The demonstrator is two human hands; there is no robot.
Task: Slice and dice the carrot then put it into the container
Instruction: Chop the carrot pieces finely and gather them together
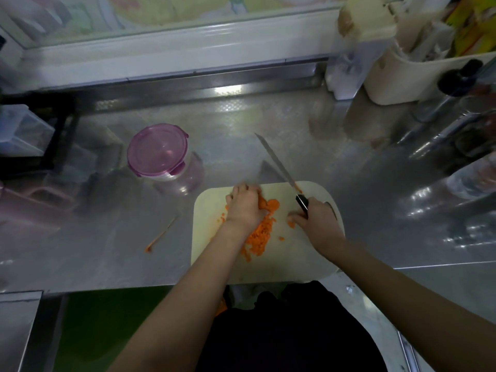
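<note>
**Cutting the carrot on the board**

A white cutting board lies on the shiny metal table, at the edge nearest the person. Both hands are over the board.

The left hand is on the far left part of the board. Its fingers are bent down over the carrot, and it holds the carrot there. A chunk of carrot sticks out just to the right of this hand. A heap of small carrot bits lies in the middle of the board, partly under the left wrist. A few more bits lie alone near the heap.

The right hand is on the right part of the board. It grips the black handle of a knife. The blade points away from the person, out past the far edge of the board, and is lifted off the carrot. The two hands are near each other but do not touch.

A round, clear container stands on the table past the far left corner of the board. Its purple lid is on. I cannot tell what is inside.

A thin carrot peel lies on the table left of the board.

A cream tub stands far off past the right corner, with blurry things in it.
</note>
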